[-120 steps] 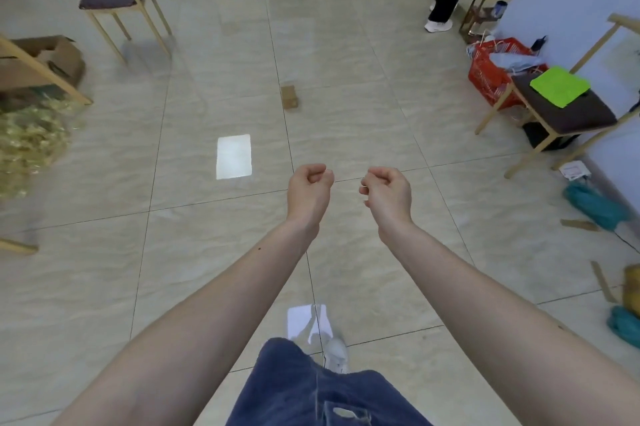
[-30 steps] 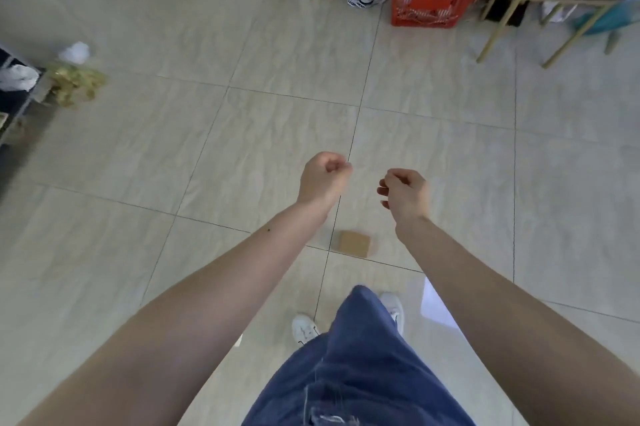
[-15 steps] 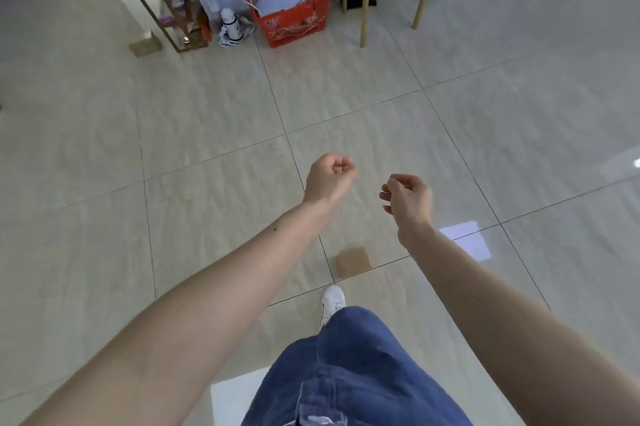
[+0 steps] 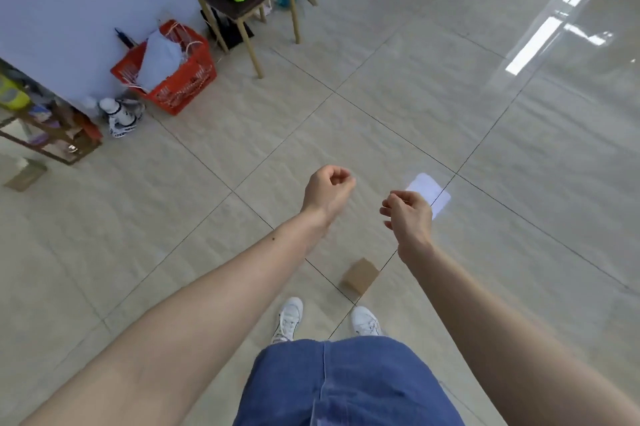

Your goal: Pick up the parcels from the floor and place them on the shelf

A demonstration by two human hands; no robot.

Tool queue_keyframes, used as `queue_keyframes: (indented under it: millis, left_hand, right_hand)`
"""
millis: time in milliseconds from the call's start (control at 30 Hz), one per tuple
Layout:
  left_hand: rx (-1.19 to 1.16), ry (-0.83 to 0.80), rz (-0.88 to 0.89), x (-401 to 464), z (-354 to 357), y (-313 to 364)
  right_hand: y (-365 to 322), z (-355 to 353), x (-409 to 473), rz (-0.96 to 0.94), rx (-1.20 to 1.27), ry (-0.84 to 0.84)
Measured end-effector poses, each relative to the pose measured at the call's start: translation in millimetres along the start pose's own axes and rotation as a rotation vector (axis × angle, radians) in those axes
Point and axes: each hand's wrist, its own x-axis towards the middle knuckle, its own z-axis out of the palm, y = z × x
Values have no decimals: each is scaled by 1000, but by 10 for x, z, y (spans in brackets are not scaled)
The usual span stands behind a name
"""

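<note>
Well, both hands, left hand (image 4: 328, 190) and right hand (image 4: 408, 214), are curled empty; the small parcel (image 4: 360, 276) lies unpicked on the floor (image 4: 519, 155).

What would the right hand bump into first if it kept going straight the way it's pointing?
Probably nothing soon. The right hand is loosely curled and empty, pointing ahead over bare floor tiles. Only a bright light patch lies there; depth is hard to judge.
</note>
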Motion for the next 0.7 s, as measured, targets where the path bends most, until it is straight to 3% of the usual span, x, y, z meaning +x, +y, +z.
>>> queue_keyframes:
  millis: [333,700]
  left_hand:
    - [179,-321,-2,257,-16,-564]
    - [271,-350,-94,691,514,-1591]
  right_hand:
    - [534,35,-167,77,235,353]
    - [1818,-131,365,204,170,475]
